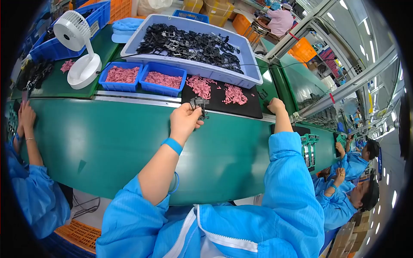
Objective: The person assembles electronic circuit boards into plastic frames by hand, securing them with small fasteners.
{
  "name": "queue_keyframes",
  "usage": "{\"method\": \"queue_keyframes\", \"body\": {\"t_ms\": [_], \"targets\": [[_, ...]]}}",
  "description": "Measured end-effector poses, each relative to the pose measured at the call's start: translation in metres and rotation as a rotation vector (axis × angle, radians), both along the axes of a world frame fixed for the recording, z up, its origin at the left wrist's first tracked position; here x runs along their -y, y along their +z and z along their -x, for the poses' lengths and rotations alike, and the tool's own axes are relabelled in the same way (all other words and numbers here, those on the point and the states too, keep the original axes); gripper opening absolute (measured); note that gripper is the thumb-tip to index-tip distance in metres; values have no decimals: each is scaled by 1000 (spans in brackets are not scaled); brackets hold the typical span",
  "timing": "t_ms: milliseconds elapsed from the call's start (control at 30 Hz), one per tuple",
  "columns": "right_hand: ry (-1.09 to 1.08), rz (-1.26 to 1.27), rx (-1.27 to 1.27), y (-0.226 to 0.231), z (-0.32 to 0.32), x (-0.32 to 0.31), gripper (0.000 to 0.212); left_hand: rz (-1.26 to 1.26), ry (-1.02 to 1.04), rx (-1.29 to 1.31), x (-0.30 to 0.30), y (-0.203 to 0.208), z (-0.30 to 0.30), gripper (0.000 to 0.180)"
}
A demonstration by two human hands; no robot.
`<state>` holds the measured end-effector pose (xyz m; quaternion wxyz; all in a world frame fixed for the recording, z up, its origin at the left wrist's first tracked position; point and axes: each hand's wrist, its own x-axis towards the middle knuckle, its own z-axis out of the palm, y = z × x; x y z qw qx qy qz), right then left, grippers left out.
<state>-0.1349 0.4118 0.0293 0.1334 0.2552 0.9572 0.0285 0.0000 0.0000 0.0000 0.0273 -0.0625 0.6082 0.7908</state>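
My left hand (pixel 184 123) pinches a small black plastic frame-like part (pixel 200 103) above the green work surface, at the front edge of a black mat (pixel 218 105). My right hand (pixel 276 105) reaches out to the right of that mat, its fingers curled. Anything inside it is hidden. Just beyond those fingers lie a few small dark parts (pixel 262 93). On the mat are two loose piles: longer pink pieces (pixel 201 87) on the left and shorter pink pieces (pixel 235 94) on the right.
Two blue bins (pixel 120 88) of pink pieces stand left of the mat. Behind is a large grey-blue tub (pixel 254 77) of black parts. A white fan (pixel 84 71) stands far left. Co-workers sit on both sides. Green-and-black frames (pixel 308 150) lie right of my right sleeve.
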Motion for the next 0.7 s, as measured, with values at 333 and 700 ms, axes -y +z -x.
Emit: {"method": "queue_keyframes", "body": {"t_ms": [333,700], "targets": [[-28,53,-9,-12,-8,1,41,-23,-8,1,1,-1,-5,15],[297,455,-489,26,-65,62,28,-35,-35,-1,-10,5,-4,15]]}}
